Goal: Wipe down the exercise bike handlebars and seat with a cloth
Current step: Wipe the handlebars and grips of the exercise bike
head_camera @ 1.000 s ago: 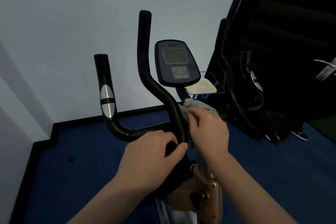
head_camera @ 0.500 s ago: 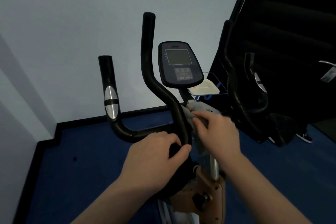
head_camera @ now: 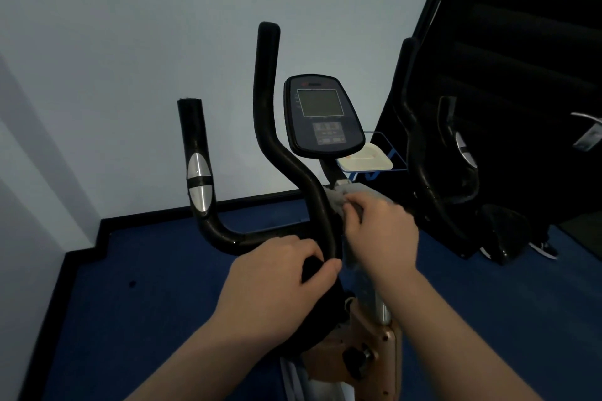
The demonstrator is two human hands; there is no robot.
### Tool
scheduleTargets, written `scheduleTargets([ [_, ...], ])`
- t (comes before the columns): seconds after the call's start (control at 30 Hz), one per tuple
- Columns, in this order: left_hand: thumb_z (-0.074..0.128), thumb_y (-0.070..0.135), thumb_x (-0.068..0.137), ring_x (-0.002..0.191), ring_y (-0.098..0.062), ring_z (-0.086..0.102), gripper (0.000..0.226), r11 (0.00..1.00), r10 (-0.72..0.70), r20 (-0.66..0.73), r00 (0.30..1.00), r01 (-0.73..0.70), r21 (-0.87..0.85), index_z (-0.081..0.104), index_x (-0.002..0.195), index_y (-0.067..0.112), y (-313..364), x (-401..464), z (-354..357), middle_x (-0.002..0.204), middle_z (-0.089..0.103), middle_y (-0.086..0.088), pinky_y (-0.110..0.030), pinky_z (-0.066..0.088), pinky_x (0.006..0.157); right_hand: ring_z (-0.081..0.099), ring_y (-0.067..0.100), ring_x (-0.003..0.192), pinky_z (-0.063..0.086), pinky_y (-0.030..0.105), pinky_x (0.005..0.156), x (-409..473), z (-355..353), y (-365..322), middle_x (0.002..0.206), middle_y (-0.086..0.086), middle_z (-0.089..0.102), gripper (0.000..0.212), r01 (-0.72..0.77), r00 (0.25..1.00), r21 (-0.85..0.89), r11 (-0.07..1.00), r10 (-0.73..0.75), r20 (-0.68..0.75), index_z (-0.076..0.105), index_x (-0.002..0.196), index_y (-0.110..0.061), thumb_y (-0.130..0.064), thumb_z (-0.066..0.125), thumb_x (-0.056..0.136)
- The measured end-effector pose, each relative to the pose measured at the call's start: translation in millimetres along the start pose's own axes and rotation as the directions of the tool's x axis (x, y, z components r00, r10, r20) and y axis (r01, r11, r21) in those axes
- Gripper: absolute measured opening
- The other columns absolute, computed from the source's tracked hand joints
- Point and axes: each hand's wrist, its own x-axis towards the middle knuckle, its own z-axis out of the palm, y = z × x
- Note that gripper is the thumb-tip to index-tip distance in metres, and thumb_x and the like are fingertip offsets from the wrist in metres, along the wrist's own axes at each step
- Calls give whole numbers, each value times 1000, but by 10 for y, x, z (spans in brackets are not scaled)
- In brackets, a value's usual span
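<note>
The exercise bike's black handlebars [head_camera: 286,166] curve up in front of me, with a silver pulse sensor [head_camera: 199,185] on the left grip. My left hand [head_camera: 280,280] grips the bar's base where the tubes meet. My right hand [head_camera: 381,231] holds a grey cloth [head_camera: 338,202] bunched against the right side of the inner tube, just below the console [head_camera: 322,117]. The seat is out of view.
A white tray in a blue wire holder [head_camera: 368,159] sits right of the console. The bike's tan frame with a black knob [head_camera: 361,358] is below my hands. Dark equipment [head_camera: 456,179] stands at right against a black wall. Blue carpet [head_camera: 146,286] covers the floor.
The view has shifted slightly, so the bike sits a little further right in frame. My right hand with the cloth stays against the inner tube, its fingers shifted slightly. The left hand keeps its grip.
</note>
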Motion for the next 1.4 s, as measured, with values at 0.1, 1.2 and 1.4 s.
scheduleTargets([
  [0.1,27,70,83,82,5,50,46,1000,-7,1,1000,7,-1,59,93,39,15,1,-8,88,55,18,-21,44,72,66,19,84,42,27,61,-189,-2,34,91,-7,72,21,7,999,67,998,-5,-32,70,108,-37,-31,58,93],
  [1.2,24,71,82,82,3,50,47,1000,6,-4,1000,-6,29,59,94,41,13,-1,12,87,55,17,-18,42,68,67,23,86,45,28,64,-67,-115,111,92,-3,72,22,8,1000,35,999,-9,28,69,110,-39,-34,58,92],
  [1.4,24,71,81,82,3,50,48,1000,7,-15,1000,-7,27,59,93,40,2,-5,16,86,54,17,-19,42,68,66,20,83,46,29,61,-80,16,-13,90,-3,72,22,47,999,19,999,-47,1,70,108,-34,-29,54,94],
])
